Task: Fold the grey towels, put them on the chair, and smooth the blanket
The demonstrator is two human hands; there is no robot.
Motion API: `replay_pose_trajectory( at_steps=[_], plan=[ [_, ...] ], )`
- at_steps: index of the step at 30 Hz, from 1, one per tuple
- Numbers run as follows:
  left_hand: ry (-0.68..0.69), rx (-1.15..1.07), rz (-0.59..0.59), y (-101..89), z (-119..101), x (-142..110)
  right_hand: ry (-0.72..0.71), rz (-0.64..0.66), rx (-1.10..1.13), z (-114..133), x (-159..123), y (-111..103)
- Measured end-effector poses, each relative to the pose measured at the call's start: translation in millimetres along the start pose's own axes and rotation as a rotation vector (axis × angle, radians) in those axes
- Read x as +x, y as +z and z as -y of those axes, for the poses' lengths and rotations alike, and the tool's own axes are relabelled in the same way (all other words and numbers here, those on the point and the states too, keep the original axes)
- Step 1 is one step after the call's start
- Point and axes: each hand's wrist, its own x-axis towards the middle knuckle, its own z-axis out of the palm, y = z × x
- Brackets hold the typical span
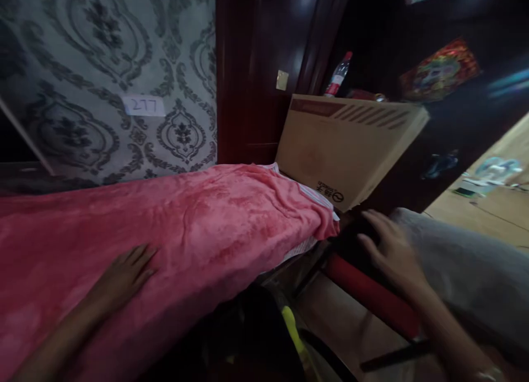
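A pink plush blanket covers a long bed-like surface across the left and middle. On its near side my left hand rests palm down, fingers stretched out, holding nothing. My right hand is off to the right, beyond the blanket's end, its fingers apart and slightly blurred. It appears in front of a dark gap beside a grey cushioned surface; whether it touches that surface I cannot tell. Below it runs a red padded bar.
A large cardboard box leans at the blanket's far right end. Near its top shows a red-capped bottle. Patterned wallpaper carries a paper marked 277. Dark red doors stand behind. A small fan is at far right.
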Motion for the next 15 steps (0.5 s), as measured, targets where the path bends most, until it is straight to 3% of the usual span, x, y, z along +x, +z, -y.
replay_pose_trajectory(
  at_steps=[4, 7, 10, 15],
  plan=[
    [-0.025, 0.004, -0.052, 7.6, 4, -35, -0.141, 0.208, 0.262, 70, 17, 117],
    [-0.023, -0.012, -0.107, 6.6, 2, -48, -0.162, 0.312, 0.361, 116, 34, 185],
    [-0.014, -0.004, -0.159, 4.9, 1, -51, -0.152, 0.416, 0.354, 159, 49, 221],
    [0.047, 0.019, -0.275, 11.7, 11, -58, -0.037, 0.605, 0.181, 192, 53, 245]
  ],
)
